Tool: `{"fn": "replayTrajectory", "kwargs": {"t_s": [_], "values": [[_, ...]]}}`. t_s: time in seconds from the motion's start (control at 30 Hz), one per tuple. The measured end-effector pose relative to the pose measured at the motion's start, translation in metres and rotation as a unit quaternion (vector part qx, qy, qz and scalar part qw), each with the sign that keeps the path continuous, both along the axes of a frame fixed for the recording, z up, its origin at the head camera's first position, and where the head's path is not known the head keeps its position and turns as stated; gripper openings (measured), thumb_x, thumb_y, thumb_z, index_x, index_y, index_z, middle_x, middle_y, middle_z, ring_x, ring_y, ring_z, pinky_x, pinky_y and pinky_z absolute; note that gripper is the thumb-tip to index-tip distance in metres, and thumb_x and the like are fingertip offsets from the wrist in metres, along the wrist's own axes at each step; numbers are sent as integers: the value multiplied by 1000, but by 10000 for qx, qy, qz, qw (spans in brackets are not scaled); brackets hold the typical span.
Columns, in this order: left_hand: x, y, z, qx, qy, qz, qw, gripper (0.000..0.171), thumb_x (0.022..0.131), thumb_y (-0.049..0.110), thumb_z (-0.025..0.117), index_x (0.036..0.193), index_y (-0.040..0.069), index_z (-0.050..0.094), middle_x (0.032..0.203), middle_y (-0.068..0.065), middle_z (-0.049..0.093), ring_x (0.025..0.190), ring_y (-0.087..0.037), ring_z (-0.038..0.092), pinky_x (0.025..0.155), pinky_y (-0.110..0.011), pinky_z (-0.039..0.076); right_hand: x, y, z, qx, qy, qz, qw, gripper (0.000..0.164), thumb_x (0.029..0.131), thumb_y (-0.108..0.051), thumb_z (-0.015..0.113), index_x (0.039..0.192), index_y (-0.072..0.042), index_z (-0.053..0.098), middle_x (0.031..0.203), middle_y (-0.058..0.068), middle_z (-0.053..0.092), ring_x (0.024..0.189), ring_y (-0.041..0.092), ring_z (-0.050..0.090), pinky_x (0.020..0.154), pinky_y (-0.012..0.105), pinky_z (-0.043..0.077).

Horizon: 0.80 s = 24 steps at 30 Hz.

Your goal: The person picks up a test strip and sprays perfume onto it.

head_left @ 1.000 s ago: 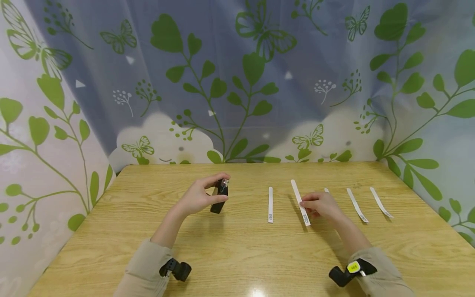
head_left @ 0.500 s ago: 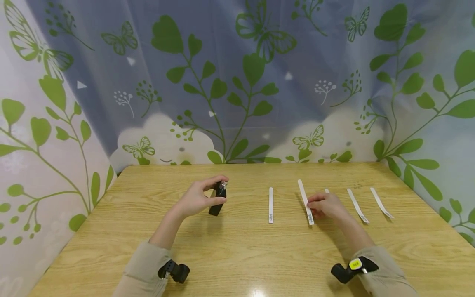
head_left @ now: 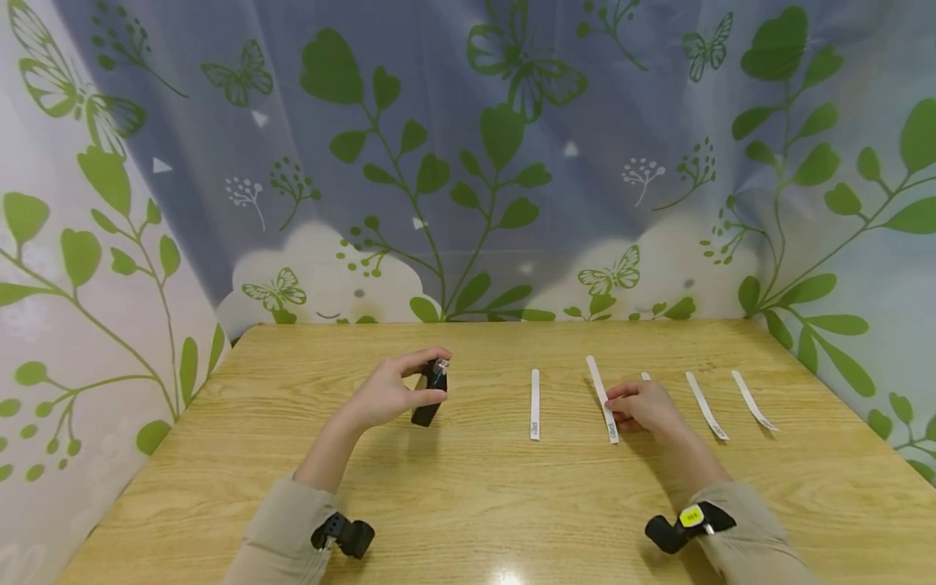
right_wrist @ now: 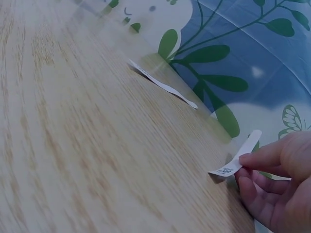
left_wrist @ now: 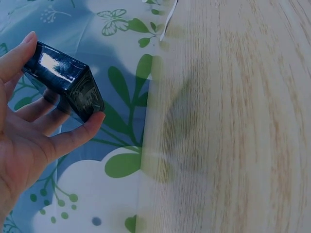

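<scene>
My left hand [head_left: 387, 394] holds a black rectangular perfume bottle [head_left: 430, 402] tilted above the table, index finger at its silvery spray top and thumb lower down. In the left wrist view, the bottle [left_wrist: 56, 70] shows dark glossy glass, spanned between the fingers and thumb. Toward the right, my right hand [head_left: 645, 406] pinches a white paper test strip [head_left: 595, 380] along its edge. Small print marks the near end of this strip [right_wrist: 250, 145], and its far end is raised in the right wrist view. Whether the near end touches the table cannot be told.
Another paper strip [head_left: 535, 405] lies to the left of the held one. Beyond the right hand lie a partly hidden strip [head_left: 646, 375] and two curved strips, one [head_left: 705, 406] nearer and one [head_left: 753, 400] farther right. A patterned curtain [head_left: 468, 162] borders the wooden table [head_left: 468, 504].
My right hand has shifted slightly right with the strip, then stayed nearly still. The bottle in my left hand has moved slightly left and toward me.
</scene>
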<state>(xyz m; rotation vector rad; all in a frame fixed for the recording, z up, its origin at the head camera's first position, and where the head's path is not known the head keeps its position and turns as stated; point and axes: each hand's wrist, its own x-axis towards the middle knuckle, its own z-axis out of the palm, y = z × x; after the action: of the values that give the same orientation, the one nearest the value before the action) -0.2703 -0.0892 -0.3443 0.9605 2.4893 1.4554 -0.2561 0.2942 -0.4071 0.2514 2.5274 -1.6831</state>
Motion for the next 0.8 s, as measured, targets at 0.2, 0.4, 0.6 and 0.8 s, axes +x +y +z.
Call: {"fn": "replayTrajectory", "kwargs": {"t_s": [0.2,0.4,0.6,0.8], "values": [[1,-1,1,-14,-58,-8,10000,51,83,15,71,131,14,53,132,-9,50,124,-28,43,102,-51,32,0,-2,-1,410,139,-139,9990,23,85,-1,62,103,13,60,70,2,57,62,9,55,54,25,51],[7,-1,6,92,-148,-85,9998,52,83,16,71,131,13,53,134,-9,49,125,-30,42,101,-54,31,0,-5,-2,689,265,-166,9971,21,82,1,62,99,14,62,67,2,57,60,9,55,53,24,52],[20,1,22,40,-115,-73,9999,50,84,8,69,131,5,52,135,-15,48,125,-33,41,102,-52,31,-1,-7,0,983,301,-145,9946,18,82,2,61,95,14,63,67,4,57,59,9,55,52,25,52],[21,-1,21,-30,-115,-20,9999,51,84,9,69,132,6,51,136,-14,47,127,-34,39,101,-53,31,0,-10,0,1458,462,-62,9882,14,81,3,61,91,12,64,67,6,59,55,11,56,50,26,51]]}}
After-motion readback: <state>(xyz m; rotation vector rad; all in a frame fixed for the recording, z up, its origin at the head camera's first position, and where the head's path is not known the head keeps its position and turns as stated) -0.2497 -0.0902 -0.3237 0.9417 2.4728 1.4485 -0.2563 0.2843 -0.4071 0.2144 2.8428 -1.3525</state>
